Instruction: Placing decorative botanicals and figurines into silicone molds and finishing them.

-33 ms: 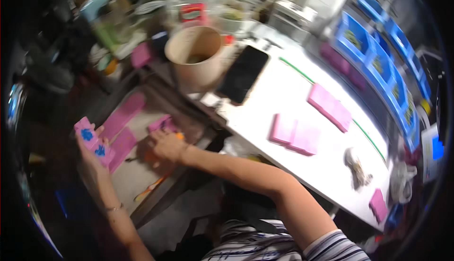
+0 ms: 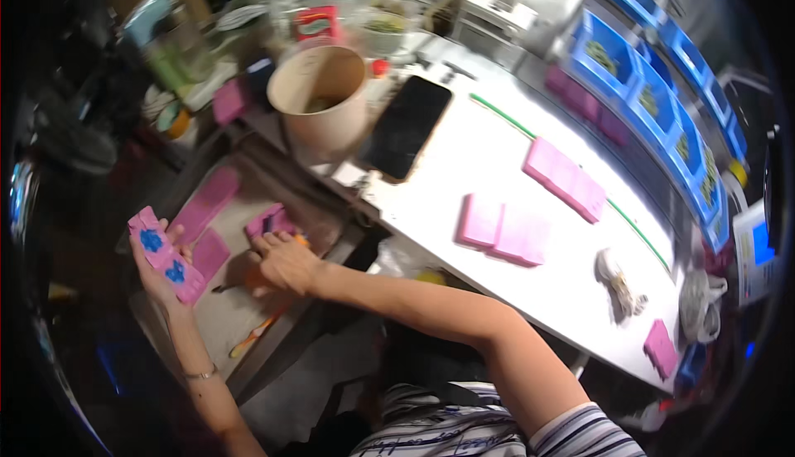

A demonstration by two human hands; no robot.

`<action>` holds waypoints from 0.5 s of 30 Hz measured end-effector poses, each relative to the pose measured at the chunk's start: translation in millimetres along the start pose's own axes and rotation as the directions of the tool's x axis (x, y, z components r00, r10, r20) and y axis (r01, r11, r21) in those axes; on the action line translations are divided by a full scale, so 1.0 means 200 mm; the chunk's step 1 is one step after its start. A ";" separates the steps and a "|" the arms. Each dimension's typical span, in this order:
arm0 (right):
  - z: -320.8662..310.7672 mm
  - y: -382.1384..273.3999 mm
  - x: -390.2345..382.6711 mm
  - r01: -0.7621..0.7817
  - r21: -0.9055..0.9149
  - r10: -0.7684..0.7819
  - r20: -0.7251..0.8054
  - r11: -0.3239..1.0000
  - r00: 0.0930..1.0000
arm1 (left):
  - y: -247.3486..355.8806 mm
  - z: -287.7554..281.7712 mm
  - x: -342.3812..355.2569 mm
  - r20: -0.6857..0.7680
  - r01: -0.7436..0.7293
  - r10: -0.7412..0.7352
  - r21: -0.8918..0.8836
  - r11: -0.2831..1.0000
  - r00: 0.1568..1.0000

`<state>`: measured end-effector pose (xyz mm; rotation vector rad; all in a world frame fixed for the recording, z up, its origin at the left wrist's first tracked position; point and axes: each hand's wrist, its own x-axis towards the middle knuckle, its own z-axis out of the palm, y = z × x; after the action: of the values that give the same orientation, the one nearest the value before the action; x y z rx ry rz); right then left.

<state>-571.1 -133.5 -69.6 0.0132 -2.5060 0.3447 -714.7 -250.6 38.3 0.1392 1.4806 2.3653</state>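
My left hand (image 2: 168, 279) is closed on a pink block (image 2: 170, 258) at the left. Two blue flower-like shapes show on its face. Over a pale tray or open drawer (image 2: 236, 324), my right hand (image 2: 286, 265) reaches down with bent fingers, the thumb apart from them. An orange thing (image 2: 301, 241) shows beside and under this hand; whether the fingers grip it is hidden. Just beyond the fingertips lies another pink block (image 2: 267, 220) with a dark piece on it. Flat pink pieces (image 2: 207, 202) lie between my hands, and a thin orange-yellow tool (image 2: 252, 337) rests nearer me.
On the white table (image 2: 431, 217) stand a cream bucket (image 2: 323, 130) and a black phone (image 2: 408, 128). Pink blocks (image 2: 517, 233), a green rod (image 2: 503, 116) and a bundled white cord (image 2: 617, 279) lie there too. Blue bins (image 2: 609, 84) line the back right.
The view has shifted slightly, so the table and its things sit a little further left, and the picture is sharper. Both hands keep nearly the same places, the left on the pink block.
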 end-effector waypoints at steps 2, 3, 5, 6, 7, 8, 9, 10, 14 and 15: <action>-0.38 -0.05 -0.10 -0.287 0.238 0.307 -0.051 0.928 0.950 | -0.11 0.22 -0.23 0.436 0.115 -0.113 0.023 0.993 0.893; -0.57 -0.08 -0.18 -0.365 0.304 0.409 -0.093 0.880 0.908 | -0.18 0.31 -0.34 0.495 0.233 -0.211 0.019 0.972 0.843; -0.93 -0.12 -0.38 -0.472 0.302 0.525 -0.124 0.828 0.842 | -0.31 0.49 -0.55 0.625 0.407 -0.366 0.083 0.909 0.689; -1.08 -0.15 -0.49 -0.505 0.234 0.541 -0.124 0.831 0.832 | -0.34 0.57 -0.65 0.688 0.452 -0.419 0.146 0.880 0.593; -1.20 -0.15 -0.62 -0.572 0.131 0.586 -0.132 0.810 0.799 | -0.38 0.64 -0.73 0.703 0.499 -0.473 0.192 0.845 0.531; -1.31 -0.16 -0.75 -0.639 0.025 0.635 -0.143 0.769 0.759 | -0.43 0.71 -0.81 0.714 0.547 -0.529 0.243 0.801 0.458; -1.41 -0.14 -0.89 -0.656 -0.127 0.631 -0.190 0.744 0.752 | -0.47 0.76 -0.88 0.699 0.617 -0.599 0.283 0.734 0.391; -1.52 -0.13 -1.04 -0.661 -0.278 0.618 -0.234 0.697 0.750 | -0.51 0.81 -0.96 0.690 0.620 -0.630 0.331 0.712 0.355; -1.84 -0.25 -1.70 -0.724 -0.642 0.924 -0.064 0.250 0.376 | -0.70 1.04 -1.29 0.759 0.480 -0.634 0.504 0.718 0.150; -1.87 -0.27 -1.75 -0.732 -0.642 0.930 -0.080 0.228 0.360 | -0.72 1.11 -1.38 0.744 0.461 -0.662 0.558 0.690 0.092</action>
<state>-67.8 -116.7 37.1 -1.8075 -2.5481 -0.0787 -363.3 -97.8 37.9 0.6916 0.8394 1.0354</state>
